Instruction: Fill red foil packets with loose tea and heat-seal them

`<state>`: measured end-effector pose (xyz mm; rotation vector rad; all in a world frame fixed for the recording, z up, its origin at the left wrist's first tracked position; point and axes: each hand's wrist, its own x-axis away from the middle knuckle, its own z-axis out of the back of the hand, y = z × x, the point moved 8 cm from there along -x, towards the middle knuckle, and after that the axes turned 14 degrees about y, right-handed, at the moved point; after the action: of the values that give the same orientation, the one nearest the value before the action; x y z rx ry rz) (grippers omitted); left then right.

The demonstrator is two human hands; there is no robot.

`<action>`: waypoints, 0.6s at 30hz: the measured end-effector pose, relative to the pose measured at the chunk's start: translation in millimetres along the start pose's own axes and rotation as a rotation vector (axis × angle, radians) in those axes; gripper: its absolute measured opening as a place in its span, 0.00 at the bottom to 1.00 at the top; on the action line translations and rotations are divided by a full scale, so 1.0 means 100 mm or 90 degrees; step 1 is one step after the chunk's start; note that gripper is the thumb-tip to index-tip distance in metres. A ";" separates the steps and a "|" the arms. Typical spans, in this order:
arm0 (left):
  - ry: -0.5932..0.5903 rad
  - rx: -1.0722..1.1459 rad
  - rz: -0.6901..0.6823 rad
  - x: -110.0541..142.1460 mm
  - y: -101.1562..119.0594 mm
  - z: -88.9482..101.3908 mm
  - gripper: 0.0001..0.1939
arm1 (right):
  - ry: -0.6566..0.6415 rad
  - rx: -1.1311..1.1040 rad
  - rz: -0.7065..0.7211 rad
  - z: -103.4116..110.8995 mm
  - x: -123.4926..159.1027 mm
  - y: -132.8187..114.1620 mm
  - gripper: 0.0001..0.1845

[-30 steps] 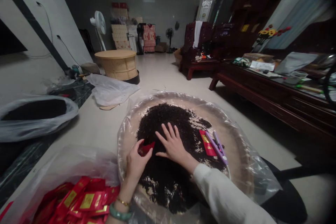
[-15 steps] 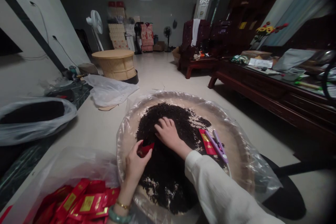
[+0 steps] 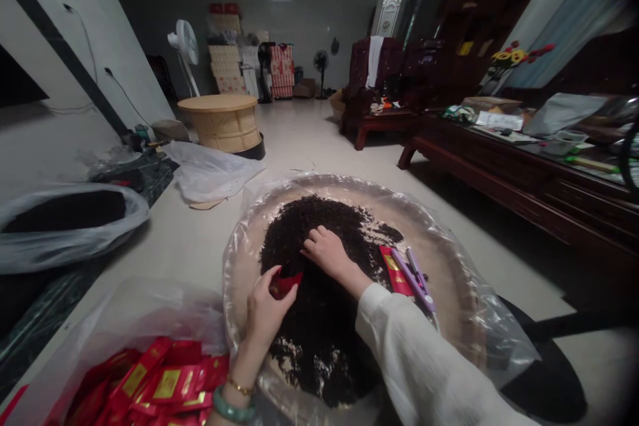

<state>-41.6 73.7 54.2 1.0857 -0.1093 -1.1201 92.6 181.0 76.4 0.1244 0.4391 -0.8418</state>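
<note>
My left hand [image 3: 269, 306] is closed round the edges of a small red packet [image 3: 285, 285], its mouth held apart between thumb and fingers. To its upper right, my right hand [image 3: 327, 251] is over the heap of dark tea leaves [image 3: 319, 333], fingers drawn together on leaves that hardly show against the heap. Plastic film covers the wide round tray [image 3: 459, 279] under the heap. On the tray's right side, a purple hand-held sealer [image 3: 413, 277] lies partly across a flat red packet [image 3: 394, 269].
At lower left, a clear plastic bag [image 3: 164, 299] holds several red packets [image 3: 164, 379]. Another bag [image 3: 114, 229] of dark leaves stands further left. A round wooden stand [image 3: 219, 123] is beyond, and a long dark wooden table [image 3: 499, 180] runs along the right.
My right hand has shifted slightly right and its spread fingers have drawn together. My left hand and its packet appear a little further right; the whole view has shifted slightly too.
</note>
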 end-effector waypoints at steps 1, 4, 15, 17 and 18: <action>0.002 0.000 -0.006 0.01 0.02 0.00 0.25 | 0.021 -0.012 -0.007 0.03 0.01 0.04 0.12; 0.006 0.007 -0.024 0.02 0.07 -0.04 0.24 | 0.169 -0.141 -0.095 0.21 0.03 0.21 0.12; 0.016 -0.006 -0.072 0.00 0.27 -0.13 0.23 | 0.221 -0.759 -0.353 0.41 -0.01 -0.03 0.33; 0.031 -0.008 -0.077 -0.01 0.27 -0.12 0.23 | 0.210 -0.776 -0.433 0.36 0.06 0.09 0.38; 0.041 -0.008 -0.081 -0.01 0.27 -0.11 0.23 | 0.219 -0.754 -0.458 0.36 0.10 0.16 0.38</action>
<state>-18.3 81.8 68.9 1.1284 0.0176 -1.1962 122.4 175.1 103.6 -1.0537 1.2834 -1.1306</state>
